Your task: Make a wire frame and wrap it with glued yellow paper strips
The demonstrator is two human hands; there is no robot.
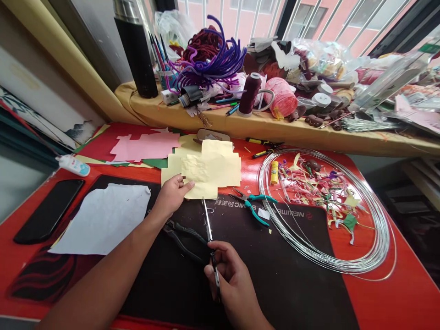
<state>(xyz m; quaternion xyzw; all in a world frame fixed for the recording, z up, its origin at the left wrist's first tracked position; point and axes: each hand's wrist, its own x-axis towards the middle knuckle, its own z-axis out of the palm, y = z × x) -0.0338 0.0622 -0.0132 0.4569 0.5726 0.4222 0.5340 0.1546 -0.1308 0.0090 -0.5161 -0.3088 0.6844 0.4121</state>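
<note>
Pinched at its lower left edge, a pale yellow paper (pixel 209 167) with stepped edges is held by my left hand (pixel 173 195). Its left part looks crumpled. My right hand (pixel 228 275) is closed round the dark handles of a pair of scissors (pixel 208 224). The blades point away from me, and their tip is at the paper's lower edge. Black-handled pliers (pixel 184 240) lie on the dark mat (pixel 275 284) between my two hands. Teal-handled pliers (pixel 252 201) rest to the right of the paper.
A large wire coil (pixel 381 238) rings coloured scraps and a glue stick (pixel 274 172) on the right. At left are white paper (pixel 103 217), a black phone-like object (pixel 50 211) and a glue bottle (pixel 73 165). Behind, a cloth-covered ledge (pixel 206 119) holds a thermos (pixel 135 50) and yarn.
</note>
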